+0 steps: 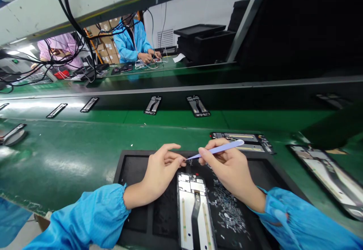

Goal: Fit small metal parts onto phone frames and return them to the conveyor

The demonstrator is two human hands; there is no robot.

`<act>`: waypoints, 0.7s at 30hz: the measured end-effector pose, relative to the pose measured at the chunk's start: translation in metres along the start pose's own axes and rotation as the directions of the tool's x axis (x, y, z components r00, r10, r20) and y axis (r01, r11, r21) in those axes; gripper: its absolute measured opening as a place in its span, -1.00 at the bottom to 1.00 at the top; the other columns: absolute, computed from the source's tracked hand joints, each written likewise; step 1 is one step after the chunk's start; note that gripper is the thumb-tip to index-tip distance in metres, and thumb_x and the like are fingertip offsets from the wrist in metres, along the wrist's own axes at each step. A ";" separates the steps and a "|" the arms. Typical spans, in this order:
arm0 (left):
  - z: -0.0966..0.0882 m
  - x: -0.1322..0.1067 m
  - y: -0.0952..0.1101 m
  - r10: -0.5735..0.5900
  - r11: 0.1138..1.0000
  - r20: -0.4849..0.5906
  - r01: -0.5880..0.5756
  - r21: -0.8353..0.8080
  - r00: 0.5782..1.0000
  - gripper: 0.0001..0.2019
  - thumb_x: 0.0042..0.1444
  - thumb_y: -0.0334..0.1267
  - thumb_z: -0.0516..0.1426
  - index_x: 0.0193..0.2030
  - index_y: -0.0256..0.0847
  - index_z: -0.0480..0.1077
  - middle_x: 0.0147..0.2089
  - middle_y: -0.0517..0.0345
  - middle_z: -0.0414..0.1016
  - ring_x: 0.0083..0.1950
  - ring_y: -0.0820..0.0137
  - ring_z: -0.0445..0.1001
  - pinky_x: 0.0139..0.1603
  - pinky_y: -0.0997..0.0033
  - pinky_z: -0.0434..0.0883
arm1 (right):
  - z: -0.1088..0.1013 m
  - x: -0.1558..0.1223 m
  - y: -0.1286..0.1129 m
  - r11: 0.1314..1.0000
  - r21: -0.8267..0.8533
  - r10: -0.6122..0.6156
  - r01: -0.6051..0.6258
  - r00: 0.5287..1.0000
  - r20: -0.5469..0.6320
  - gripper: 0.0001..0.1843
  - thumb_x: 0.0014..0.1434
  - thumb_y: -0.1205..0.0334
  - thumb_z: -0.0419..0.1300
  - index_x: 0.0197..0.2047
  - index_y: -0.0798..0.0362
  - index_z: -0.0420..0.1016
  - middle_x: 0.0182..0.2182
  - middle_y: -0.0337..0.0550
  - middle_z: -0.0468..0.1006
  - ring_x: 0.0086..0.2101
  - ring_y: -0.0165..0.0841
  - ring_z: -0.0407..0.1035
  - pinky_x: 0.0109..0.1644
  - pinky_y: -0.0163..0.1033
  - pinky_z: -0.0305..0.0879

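Note:
An open phone frame (194,208) lies lengthwise in a black foam tray (133,166) in front of me, its inside parts showing. My left hand (160,170) rests on the tray just left of the frame's top end, fingers pinched together on something too small to name. My right hand (229,166) holds light blue plastic tweezers (218,149) like a pen. Their tip meets my left fingertips above the frame's top edge. Both arms wear blue sleeves.
Small peeled scraps (227,208) litter the tray's right part. More phone frames lie on the green bench to the right (326,174) and behind the tray (244,140), and several ride the belt (153,105). Two people work at the far bench (130,42). Black trays are stacked there (204,40).

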State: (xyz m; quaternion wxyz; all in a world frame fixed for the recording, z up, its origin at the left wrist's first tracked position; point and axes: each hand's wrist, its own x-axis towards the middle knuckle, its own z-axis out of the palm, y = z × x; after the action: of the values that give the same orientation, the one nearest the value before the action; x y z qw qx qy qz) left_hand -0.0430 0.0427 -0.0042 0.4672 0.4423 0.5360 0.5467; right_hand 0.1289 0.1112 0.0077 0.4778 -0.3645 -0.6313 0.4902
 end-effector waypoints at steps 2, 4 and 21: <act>0.000 0.000 -0.001 0.009 1.000 0.015 -0.009 0.025 1.000 -0.70 0.19 -0.35 0.22 0.07 -0.21 0.41 -0.28 0.13 0.63 -0.23 0.37 0.64 -0.14 0.41 0.57 | 0.000 0.001 0.000 1.000 -0.010 -0.006 0.006 1.000 0.016 -0.63 0.17 -0.07 0.35 -0.34 0.00 0.35 -0.60 -0.25 0.51 -0.56 -0.40 0.48 -0.44 -0.34 0.44; -0.001 0.000 -0.002 0.010 0.999 0.024 -0.011 0.032 1.000 -0.69 0.19 -0.34 0.21 0.09 -0.21 0.40 -0.28 0.13 0.63 -0.22 0.37 0.64 -0.12 0.39 0.57 | -0.001 0.001 0.001 1.000 -0.018 -0.009 0.009 0.999 0.031 -0.64 0.18 -0.07 0.35 -0.35 0.00 0.35 -0.60 -0.25 0.50 -0.55 -0.40 0.47 -0.44 -0.33 0.44; -0.001 0.001 0.000 -0.010 0.999 0.026 0.008 0.052 1.000 -0.66 0.17 -0.36 0.20 0.09 -0.21 0.36 -0.32 0.17 0.61 -0.26 0.40 0.63 -0.14 0.42 0.56 | -0.005 0.001 0.012 0.990 -0.126 -0.043 0.054 0.995 0.090 -0.71 0.22 -0.01 0.31 -0.33 0.00 0.39 -0.50 -0.24 0.50 -0.51 -0.35 0.49 -0.41 -0.24 0.40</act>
State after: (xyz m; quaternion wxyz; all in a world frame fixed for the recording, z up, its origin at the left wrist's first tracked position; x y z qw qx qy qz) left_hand -0.0437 0.0437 -0.0045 0.4647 0.4590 0.5460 0.5246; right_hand 0.1334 0.1169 -0.0036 0.4370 -0.3572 -0.6907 0.4521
